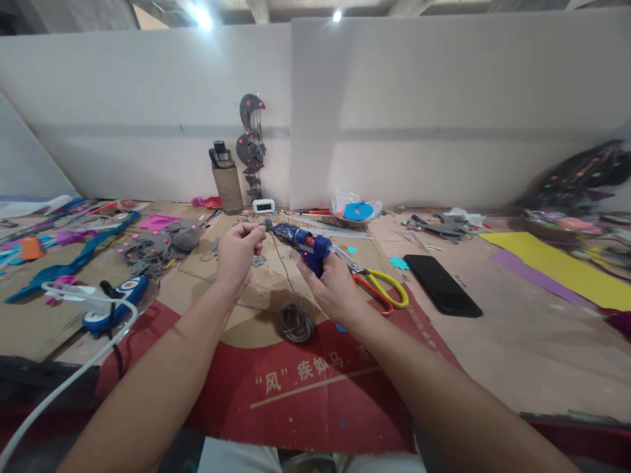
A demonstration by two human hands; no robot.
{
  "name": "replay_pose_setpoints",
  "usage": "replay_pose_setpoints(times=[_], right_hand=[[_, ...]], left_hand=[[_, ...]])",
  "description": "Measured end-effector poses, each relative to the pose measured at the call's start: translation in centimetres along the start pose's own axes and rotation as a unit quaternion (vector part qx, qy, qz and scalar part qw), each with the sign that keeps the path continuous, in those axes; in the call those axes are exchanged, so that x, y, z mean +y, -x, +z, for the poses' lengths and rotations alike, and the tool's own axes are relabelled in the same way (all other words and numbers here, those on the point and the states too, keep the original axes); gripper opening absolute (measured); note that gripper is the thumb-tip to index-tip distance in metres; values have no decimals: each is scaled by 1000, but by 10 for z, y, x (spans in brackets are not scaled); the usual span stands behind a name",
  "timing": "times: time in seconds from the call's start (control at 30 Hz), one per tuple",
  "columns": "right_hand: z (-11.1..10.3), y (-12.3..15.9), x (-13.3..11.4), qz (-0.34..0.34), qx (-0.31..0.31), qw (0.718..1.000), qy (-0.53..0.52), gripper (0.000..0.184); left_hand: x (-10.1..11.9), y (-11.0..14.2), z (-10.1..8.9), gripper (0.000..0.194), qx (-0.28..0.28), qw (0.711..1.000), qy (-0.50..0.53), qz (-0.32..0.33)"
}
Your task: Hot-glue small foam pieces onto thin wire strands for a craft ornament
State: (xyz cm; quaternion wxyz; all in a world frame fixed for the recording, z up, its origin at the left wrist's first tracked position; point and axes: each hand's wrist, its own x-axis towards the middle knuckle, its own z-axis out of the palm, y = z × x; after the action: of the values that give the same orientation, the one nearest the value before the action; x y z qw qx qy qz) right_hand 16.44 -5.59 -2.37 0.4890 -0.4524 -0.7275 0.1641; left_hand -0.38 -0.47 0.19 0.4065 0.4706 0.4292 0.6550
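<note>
Glue gun [315, 247], blue, held above the cardboard [305, 414].
Right hand [339, 288] wrapped round its grip; left hand [237, 255] pinching a small grey piece [268, 224] at the nozzle; coiled grey cord [296, 323] below; scissors [363, 270] beside right hand; black phone [444, 286] farther right on worktop [517, 348].

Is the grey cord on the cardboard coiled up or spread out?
Mostly coiled: the grey cord lies in round loops, with one strand running up toward the left hand.

Blue glue gun [306, 242], grey cord [296, 322]
</note>
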Motion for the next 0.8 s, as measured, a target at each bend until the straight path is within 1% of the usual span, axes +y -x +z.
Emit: replay_pose_setpoints(times=[0.2, 0.37, 0.5, 0.63, 0.8], right_hand=[[0, 0, 2, 12, 6, 1000, 10, 32], [-1, 0, -1, 5, -1, 1000, 9, 31], [-1, 0, -1, 5, -1, 1000, 5, 31], [0, 0, 1, 2, 12, 1000, 5, 30], [0, 1, 0, 4, 0, 1000, -6, 31]], left_hand=[[0, 1, 0, 17, -20, 1000, -3, -12], [1, 0, -1, 16, -10, 1000, 2, -1], [1, 1, 0, 18, -20, 1000, -2, -9], [2, 2, 0, 18, -25, 1000, -3, -13], [3, 1, 0, 18, -21, 1000, 10, -14]])
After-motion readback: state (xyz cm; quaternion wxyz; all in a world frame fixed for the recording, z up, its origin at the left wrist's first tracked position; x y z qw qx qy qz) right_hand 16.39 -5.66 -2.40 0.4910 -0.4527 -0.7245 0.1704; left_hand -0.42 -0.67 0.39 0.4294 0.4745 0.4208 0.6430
